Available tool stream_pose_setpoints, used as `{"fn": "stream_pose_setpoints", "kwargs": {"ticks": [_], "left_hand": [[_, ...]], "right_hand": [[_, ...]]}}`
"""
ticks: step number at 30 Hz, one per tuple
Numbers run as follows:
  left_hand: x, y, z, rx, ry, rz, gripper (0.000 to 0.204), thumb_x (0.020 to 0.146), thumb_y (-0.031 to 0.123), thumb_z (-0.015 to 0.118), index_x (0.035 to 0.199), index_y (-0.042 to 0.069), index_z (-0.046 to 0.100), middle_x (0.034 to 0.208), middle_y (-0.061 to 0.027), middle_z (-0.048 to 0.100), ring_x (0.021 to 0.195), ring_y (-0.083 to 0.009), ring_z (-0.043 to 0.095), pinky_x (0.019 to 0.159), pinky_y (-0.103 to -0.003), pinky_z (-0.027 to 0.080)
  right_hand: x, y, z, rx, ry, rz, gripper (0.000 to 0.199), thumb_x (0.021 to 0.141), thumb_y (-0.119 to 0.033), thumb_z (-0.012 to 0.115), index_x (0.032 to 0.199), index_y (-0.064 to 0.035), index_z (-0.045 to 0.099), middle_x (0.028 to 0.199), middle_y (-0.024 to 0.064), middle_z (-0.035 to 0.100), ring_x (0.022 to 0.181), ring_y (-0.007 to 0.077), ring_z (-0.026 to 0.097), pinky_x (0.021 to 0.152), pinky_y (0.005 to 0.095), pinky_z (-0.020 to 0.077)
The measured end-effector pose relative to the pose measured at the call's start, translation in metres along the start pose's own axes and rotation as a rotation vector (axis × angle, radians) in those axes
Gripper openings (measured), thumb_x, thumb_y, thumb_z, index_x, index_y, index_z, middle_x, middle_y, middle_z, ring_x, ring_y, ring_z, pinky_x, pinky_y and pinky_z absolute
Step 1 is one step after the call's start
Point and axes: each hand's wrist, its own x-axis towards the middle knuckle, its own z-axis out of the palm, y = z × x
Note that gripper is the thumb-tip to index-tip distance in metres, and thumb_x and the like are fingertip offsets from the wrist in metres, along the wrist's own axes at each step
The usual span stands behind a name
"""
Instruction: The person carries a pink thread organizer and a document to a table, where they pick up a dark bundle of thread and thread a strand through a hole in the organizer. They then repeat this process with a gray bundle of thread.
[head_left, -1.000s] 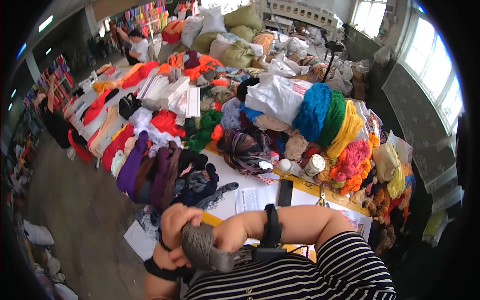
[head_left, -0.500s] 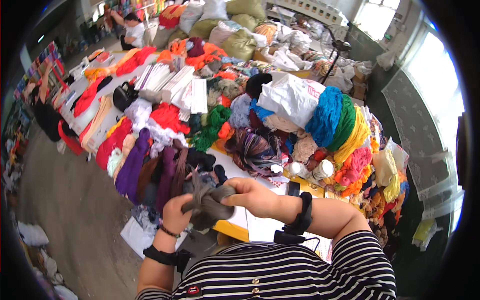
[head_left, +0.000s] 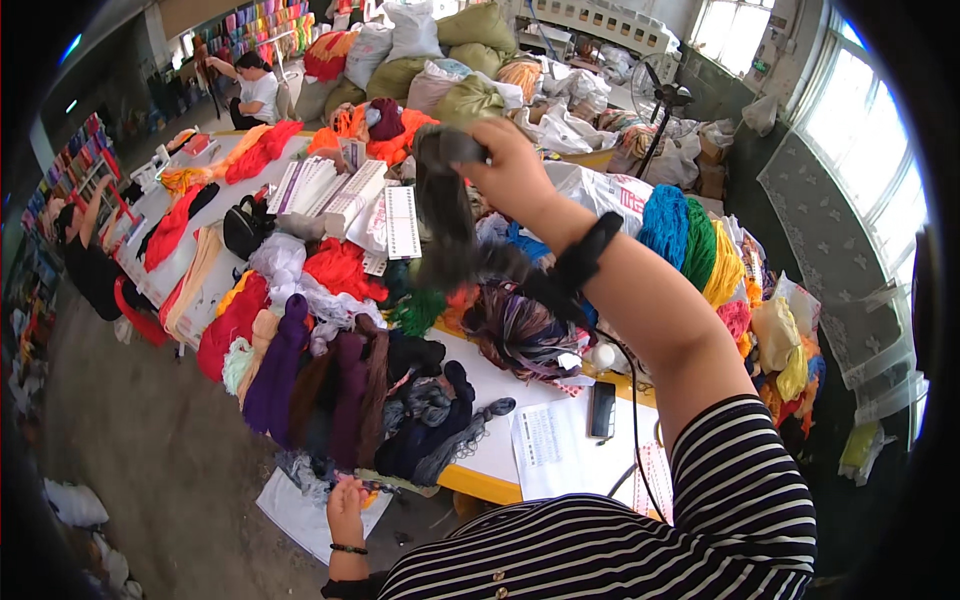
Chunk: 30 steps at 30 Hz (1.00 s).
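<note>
A dark grey skein of yarn [head_left: 447, 205] hangs, blurred, from my raised right hand [head_left: 503, 165], whose fingers are closed around its top. Behind and below the skein lies the yarn heap, with a green bundle [head_left: 418, 312] and a striped purple-brown ball of yarn [head_left: 520, 325] near its lower end. My left hand [head_left: 346, 512] is low, just off the table's near edge, with fingers curled in; whether anything is in them is hidden. Closest to it are hanging dark skeins and a twisted grey-blue skein [head_left: 462, 438] at the table's edge.
Purple skeins [head_left: 280, 370] drape over the table's left side. A phone [head_left: 602, 410] and a printed sheet [head_left: 541, 447] lie on the white tabletop. White card strips [head_left: 402, 222] are stacked farther back. Two people work at the far left; a white bag [head_left: 318, 518] lies on the floor.
My right hand has swung up and away over the heap, carrying the grey skein. My left hand has let go of it and dropped down toward me.
</note>
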Motion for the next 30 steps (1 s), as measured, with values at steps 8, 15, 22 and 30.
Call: {"fn": "stream_pose_setpoints", "kwargs": {"ticks": [8,15,22,30], "left_hand": [[-0.014,-0.072,-0.002,0.133,-0.096,-0.479,0.032,0.095,0.019,0.062,0.124,0.005,0.060,0.104,-0.0049,0.069,0.081,-0.0104,0.065,0.067,-0.022,0.049],[-0.013,-0.107,-0.001,0.304,-0.284,-0.605,0.035,0.098,0.021,0.059,0.127,0.002,0.057,0.107,-0.0076,0.069,0.081,-0.0134,0.066,0.064,-0.025,0.051],[0.022,-0.145,-0.006,0.264,-0.281,-0.628,0.025,0.095,0.019,0.064,0.117,0.010,0.058,0.092,-0.0076,0.068,0.066,-0.0163,0.063,0.052,-0.027,0.049],[0.006,-0.116,0.127,0.549,-0.312,-0.626,0.028,0.095,0.024,0.062,0.122,0.015,0.060,0.102,0.0006,0.067,0.079,-0.0111,0.061,0.069,-0.026,0.048]], "right_hand": [[-0.138,0.087,0.062,-0.026,-0.527,0.588,0.083,0.080,-0.039,0.077,0.145,-0.0021,0.039,0.128,0.0248,0.061,0.120,0.0350,0.059,0.100,0.0386,0.0475],[-0.491,0.119,-0.037,-0.167,-1.134,0.884,0.047,0.088,-0.044,0.064,0.117,-0.0070,0.068,0.112,0.0188,0.069,0.104,0.0383,0.064,0.091,0.0443,0.0505],[-0.714,0.053,-0.163,-0.303,-0.970,1.340,0.044,0.087,-0.039,0.066,0.117,-0.0068,0.068,0.116,0.0151,0.069,0.108,0.0330,0.065,0.091,0.0411,0.0519],[-0.773,0.009,-0.178,-0.492,-0.245,1.581,0.054,0.082,-0.032,0.073,0.124,-0.0016,0.061,0.116,0.0244,0.066,0.108,0.0389,0.063,0.093,0.0434,0.0505]]}}
